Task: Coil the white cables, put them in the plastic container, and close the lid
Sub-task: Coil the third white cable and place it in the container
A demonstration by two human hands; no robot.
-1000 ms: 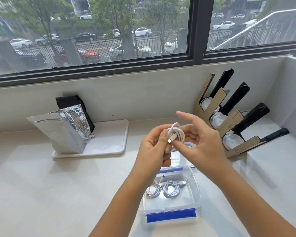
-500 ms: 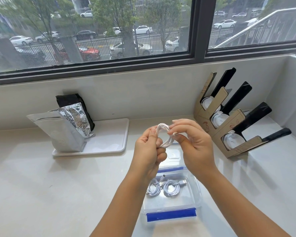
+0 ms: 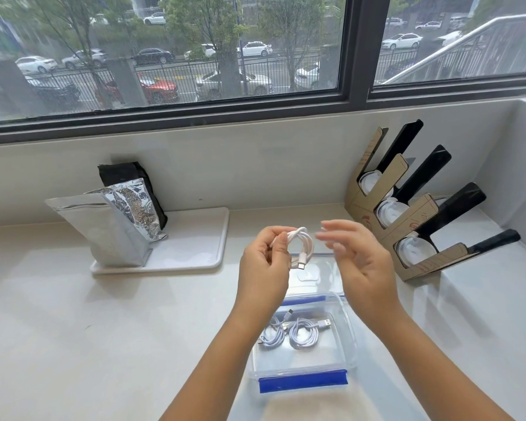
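The right hand (image 3: 362, 262) has just let go and hangs relaxed, holding nothing, while the left hand (image 3: 266, 262) pinches the coiled white cable (image 3: 301, 243) at 12 o'clock of the container (image 3: 348, 338) with 2 coils (image 3: 289, 332), ready to drop in.

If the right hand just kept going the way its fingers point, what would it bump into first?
Probably the coiled white cable that the left hand pinches: the right hand has its open fingers aimed leftward at it, though depth is hard to judge.
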